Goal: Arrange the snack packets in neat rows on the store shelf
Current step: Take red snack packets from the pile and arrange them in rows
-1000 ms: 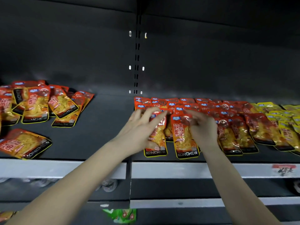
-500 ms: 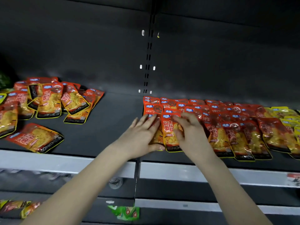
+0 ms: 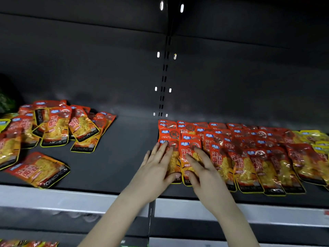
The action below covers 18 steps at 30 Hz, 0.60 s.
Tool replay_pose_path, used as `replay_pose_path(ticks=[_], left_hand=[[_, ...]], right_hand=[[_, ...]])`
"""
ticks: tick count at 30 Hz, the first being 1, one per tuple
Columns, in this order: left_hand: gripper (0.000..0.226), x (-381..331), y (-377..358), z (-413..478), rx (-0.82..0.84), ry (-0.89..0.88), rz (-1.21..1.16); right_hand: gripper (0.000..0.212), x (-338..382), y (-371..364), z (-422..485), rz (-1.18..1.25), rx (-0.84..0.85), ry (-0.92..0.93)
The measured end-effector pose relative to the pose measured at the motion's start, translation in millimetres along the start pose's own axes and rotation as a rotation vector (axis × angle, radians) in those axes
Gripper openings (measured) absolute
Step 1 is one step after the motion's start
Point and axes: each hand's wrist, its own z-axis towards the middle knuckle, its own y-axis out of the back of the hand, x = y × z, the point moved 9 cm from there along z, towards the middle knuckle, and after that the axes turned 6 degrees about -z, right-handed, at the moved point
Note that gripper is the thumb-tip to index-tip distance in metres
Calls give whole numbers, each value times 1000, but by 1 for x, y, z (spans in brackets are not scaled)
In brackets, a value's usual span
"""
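Red and orange snack packets lie in overlapping rows point(image 3: 240, 148) on the right half of the dark shelf point(image 3: 114, 157). My left hand point(image 3: 156, 168) rests flat, fingers spread, on the front packet at the left end point(image 3: 175, 157). My right hand point(image 3: 204, 172) lies flat on the packet beside it point(image 3: 188, 152), its thumb at the packet's lower edge. Neither hand lifts a packet. On the left half, a loose pile of the same packets point(image 3: 57, 125) lies at mixed angles, with one single packet point(image 3: 39, 169) apart near the front.
Yellow packets point(image 3: 313, 138) continue the rows at the far right. A grey front rail point(image 3: 53, 198) edges the shelf. A slotted upright point(image 3: 164, 77) divides the back wall. More packets point(image 3: 26, 244) show on a lower shelf, and something green point(image 3: 5, 102) sits at the far left.
Both hands pushed the two front left packets back toward the rows and now lie flat on them. The view has shifted left, so the loose pile shows more fully.
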Motion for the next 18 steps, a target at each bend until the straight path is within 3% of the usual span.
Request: replay_pose_path(ticks=[7,11,18], left_hand=[[71,-1,2,-1,0,15,-11],[61,-2,22,-6,-131,24,16],[53,38,65,-45,-263,178,104]], right_hand=[[45,2,8,-2,21,-54,-10],[35,33,30,6,90,-167,106],[40,129,20,31,131,-28,289]])
